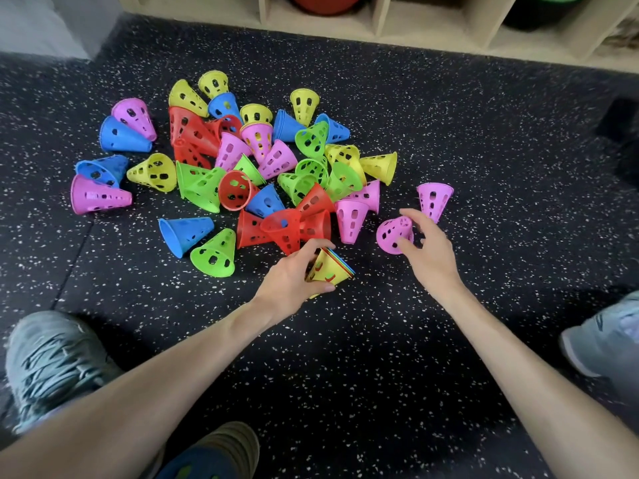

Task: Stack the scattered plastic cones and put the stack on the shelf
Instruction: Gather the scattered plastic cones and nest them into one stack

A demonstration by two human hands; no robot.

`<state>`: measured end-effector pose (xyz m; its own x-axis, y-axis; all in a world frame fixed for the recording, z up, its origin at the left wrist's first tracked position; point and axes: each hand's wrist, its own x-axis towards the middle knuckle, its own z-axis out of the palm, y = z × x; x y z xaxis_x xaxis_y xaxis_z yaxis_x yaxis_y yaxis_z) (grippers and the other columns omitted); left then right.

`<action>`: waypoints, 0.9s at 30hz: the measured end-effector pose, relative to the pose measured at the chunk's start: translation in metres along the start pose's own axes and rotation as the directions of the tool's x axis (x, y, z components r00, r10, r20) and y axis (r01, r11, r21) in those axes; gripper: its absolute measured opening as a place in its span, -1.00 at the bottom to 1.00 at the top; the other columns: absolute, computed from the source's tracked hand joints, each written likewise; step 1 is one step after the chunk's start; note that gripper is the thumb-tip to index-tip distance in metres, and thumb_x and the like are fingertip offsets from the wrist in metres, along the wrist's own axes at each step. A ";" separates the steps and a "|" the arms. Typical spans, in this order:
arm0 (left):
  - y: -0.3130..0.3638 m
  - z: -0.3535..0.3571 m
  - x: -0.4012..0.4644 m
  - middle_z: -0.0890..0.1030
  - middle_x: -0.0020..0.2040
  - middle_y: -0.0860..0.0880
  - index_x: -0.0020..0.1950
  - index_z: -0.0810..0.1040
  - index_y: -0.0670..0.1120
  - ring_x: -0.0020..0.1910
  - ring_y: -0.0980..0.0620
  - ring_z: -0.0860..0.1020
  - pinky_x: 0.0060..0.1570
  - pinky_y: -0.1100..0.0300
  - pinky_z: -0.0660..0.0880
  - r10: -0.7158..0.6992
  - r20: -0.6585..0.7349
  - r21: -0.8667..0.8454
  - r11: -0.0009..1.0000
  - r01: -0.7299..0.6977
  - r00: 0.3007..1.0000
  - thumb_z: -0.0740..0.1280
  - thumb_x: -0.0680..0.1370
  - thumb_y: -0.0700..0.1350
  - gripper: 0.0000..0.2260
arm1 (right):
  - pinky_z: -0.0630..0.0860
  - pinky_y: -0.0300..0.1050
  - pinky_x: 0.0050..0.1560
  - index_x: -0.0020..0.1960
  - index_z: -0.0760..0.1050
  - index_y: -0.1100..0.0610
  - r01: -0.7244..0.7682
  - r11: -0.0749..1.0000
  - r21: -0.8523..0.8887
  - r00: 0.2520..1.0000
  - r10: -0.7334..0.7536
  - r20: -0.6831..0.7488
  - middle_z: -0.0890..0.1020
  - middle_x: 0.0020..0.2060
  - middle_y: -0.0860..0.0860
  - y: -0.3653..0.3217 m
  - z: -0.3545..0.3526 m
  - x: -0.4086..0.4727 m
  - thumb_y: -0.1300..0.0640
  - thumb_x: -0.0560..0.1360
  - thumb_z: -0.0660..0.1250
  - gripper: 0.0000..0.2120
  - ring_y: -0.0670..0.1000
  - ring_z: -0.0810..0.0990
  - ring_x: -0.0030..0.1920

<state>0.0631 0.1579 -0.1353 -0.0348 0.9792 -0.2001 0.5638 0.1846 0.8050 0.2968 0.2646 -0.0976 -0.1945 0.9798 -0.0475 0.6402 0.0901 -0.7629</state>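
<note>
The left hand (294, 276) is closed around a short stack of nested cones (330, 271), yellow outermost with red, green and blue rims showing at its wide end; the stack lies tilted, low over the speckled black floor (380, 357). The right hand (427, 250) has its fingers spread wide, curled over a pink cone (394, 235) lying on its side just to its left; thumb and fingertips are at the cone, but whether they touch it cannot be told. Another pink cone (435, 200) stands upside down just beyond that hand. Left of it and farther off sprawls the heap of loose cones (262, 160), pink, red, blue, green and yellow, mostly toppled and overlapping; two red cones (283, 229) lie directly beyond the left hand's knuckles. Along the far edge runs a wooden shelf (383, 19) split into compartments: one holds something red (325, 1), one farther right something green over black (546, 8). Grey shoes sit near left (48, 364) and right (601, 337).
</note>
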 end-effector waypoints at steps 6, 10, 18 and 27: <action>0.001 0.000 0.000 0.62 0.11 0.11 0.34 0.32 0.36 -0.04 0.16 0.54 0.14 -0.04 0.54 -0.020 0.001 0.005 1.000 0.020 1.000 0.54 0.50 0.00 -0.43 | 0.46 -0.14 0.23 0.29 0.55 -0.04 0.052 0.997 0.049 0.989 -0.045 -0.141 0.61 0.10 -0.25 -0.006 0.002 -0.002 0.22 0.60 0.34 -0.70 -0.23 0.53 0.10; 0.001 0.001 -0.001 0.61 0.09 0.12 0.35 0.32 0.37 -0.03 0.13 0.54 0.15 -0.06 0.54 -0.020 -0.001 0.001 1.000 0.020 1.000 0.54 0.50 0.00 -0.43 | 0.40 -0.14 0.27 0.36 0.52 0.00 -0.060 0.998 0.022 0.998 0.059 0.028 0.61 0.14 -0.20 -0.003 0.004 -0.001 0.22 0.55 0.40 -0.60 -0.16 0.52 0.12; 0.001 0.001 0.000 0.59 0.14 0.09 0.35 0.31 0.37 0.00 0.08 0.54 0.16 -0.03 0.54 -0.033 0.004 0.001 0.999 0.033 0.999 0.53 0.50 0.01 -0.43 | 0.45 -0.20 -0.06 -0.05 0.63 0.02 -0.119 0.993 -0.008 0.992 0.119 0.040 0.69 -0.17 -0.13 -0.003 0.011 -0.010 0.15 0.50 0.47 -0.93 -0.18 0.64 -0.10; 0.003 -0.001 -0.016 0.62 0.08 0.09 0.31 0.35 0.36 -0.18 0.13 0.55 -0.24 0.22 0.45 -0.069 0.071 -0.020 0.997 0.071 0.995 0.55 0.48 -0.04 -0.43 | 0.49 -0.10 0.08 -0.04 0.64 -0.06 -0.125 0.991 -0.052 0.989 0.128 0.071 0.70 -0.10 -0.16 -0.007 0.008 -0.028 0.15 0.57 0.39 -0.88 -0.20 0.63 -0.01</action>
<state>0.0644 0.1433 -0.1296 -0.0148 0.9555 -0.2947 0.5430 0.2552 0.8000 0.2916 0.2355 -0.0965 -0.1632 0.9680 -0.1907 0.6971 -0.0236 -0.7166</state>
